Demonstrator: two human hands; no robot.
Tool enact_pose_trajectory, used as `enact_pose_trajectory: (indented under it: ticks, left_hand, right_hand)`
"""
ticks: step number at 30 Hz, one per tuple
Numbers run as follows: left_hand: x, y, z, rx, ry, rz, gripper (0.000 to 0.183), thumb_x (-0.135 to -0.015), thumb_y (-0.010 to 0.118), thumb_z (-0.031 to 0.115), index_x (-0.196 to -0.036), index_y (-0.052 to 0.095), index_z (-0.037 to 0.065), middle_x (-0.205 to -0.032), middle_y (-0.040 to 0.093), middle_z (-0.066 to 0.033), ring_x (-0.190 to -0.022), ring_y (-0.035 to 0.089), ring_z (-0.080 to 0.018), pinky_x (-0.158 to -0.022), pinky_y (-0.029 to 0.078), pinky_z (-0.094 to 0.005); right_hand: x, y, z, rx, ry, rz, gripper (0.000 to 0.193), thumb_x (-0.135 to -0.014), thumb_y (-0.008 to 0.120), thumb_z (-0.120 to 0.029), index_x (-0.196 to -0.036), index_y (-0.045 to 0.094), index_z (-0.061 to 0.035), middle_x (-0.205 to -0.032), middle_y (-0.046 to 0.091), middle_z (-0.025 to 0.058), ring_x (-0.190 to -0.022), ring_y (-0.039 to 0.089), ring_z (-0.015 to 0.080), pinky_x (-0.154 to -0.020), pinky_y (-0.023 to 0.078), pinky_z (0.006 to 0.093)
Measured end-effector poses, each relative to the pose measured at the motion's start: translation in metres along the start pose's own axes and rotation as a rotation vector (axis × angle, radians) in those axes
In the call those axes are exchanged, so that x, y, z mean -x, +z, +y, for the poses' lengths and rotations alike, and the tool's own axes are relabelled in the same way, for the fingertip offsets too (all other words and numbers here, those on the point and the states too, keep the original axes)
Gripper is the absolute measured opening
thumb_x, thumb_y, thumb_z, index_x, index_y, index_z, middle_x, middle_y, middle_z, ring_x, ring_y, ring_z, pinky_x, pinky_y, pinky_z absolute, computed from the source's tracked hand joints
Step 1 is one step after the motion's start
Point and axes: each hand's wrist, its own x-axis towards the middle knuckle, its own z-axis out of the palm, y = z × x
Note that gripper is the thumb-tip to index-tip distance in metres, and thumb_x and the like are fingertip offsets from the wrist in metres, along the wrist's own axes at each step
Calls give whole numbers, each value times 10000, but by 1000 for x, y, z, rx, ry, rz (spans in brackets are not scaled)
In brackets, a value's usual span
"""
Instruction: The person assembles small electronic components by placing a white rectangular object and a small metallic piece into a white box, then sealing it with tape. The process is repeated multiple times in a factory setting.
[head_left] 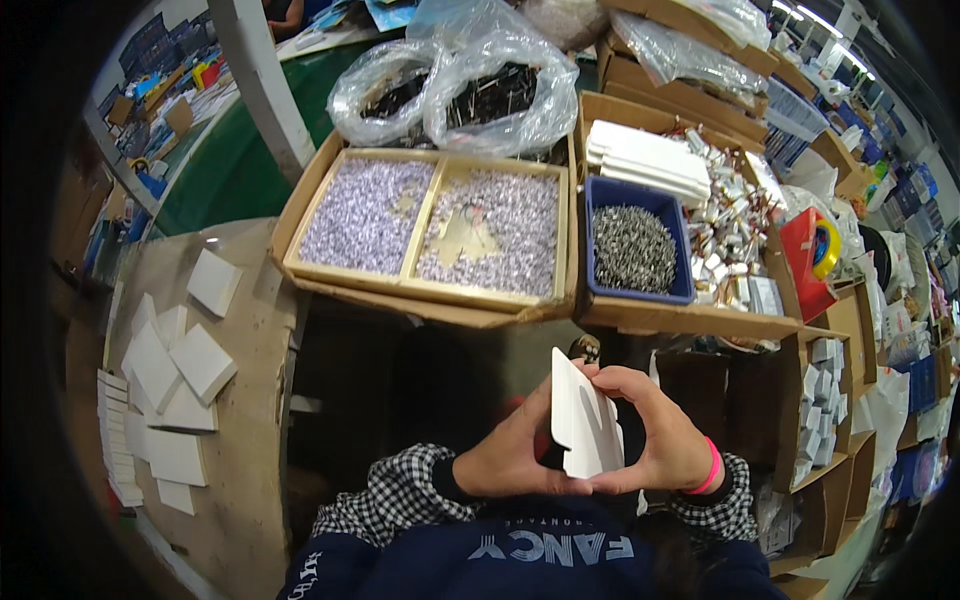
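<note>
Between my two hands, in front of my body, is a small white cardboard box [594, 425], tilted with one long flap or panel standing up on its left. My left hand [508, 448] grips it from the left, fingers behind the panel. My right hand [662, 432] curves round the other side, thumb at the near end and fingertips at the far end. Whether anything lies inside the box I cannot tell. Beyond my hands stands a two-part wooden tray [425, 272] of tiny pale pieces. To its right is a blue bin [690, 293] of small metal parts.
White boxes [203, 362] lie scattered on the left table [255, 400]. Clear bags [550, 60] of dark parts stand behind the tray. An open carton [640, 318] holds small white wired parts [715, 265] and flat white pieces [650, 160]. Right of it is a red tape dispenser [800, 265].
</note>
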Motion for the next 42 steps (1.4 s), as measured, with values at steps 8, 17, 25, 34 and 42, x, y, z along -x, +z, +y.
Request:
enact_pose_trajectory:
  ticks: [8,17,25,34,42]
  left_hand:
    - [22,9,-5,-48,-216,29,1125,-666,843,284,-1468,99,24,-1448,271,-143,-1366,259,-245,-1127,190,-381]
    - [22,19,-16,-451,-57,86,1085,-597,873,375,-1421,264,21,-1348,359,-166,-1265,378,-290,-1066,305,-366]
    - [17,26,-20,-460,-99,156,949,-671,832,359,-1389,313,19,-1289,446,-163,-1221,446,-280,-1031,360,-374]
    - [15,19,-38,-743,-27,307,935,-631,825,265,-1381,309,53,-1275,463,-176,-1167,497,-307,-965,428,-377]
    - [22,12,-49,-442,-122,289,938,-646,812,217,-1395,274,46,-1263,499,-152,-1167,512,-254,-986,412,-350]
  right_hand:
    - [38,46,19,-262,118,44,1078,-620,874,-269,-1436,213,-26,-1382,412,196,-1281,435,294,-1075,328,366]
    - [54,68,51,-412,9,146,1098,-625,881,-230,-1437,165,-48,-1369,435,223,-1268,450,301,-1077,318,409]
    - [56,72,62,-516,88,197,1056,-640,874,-226,-1433,202,-44,-1364,424,140,-1241,446,213,-1050,342,355]
    - [55,62,69,-1123,137,165,796,-832,682,-150,-1451,194,-38,-1426,355,104,-1332,344,215,-1104,256,368]
    - [51,86,61,-900,182,263,686,-850,672,-149,-1412,301,-23,-1380,388,79,-1294,375,200,-1075,301,359]
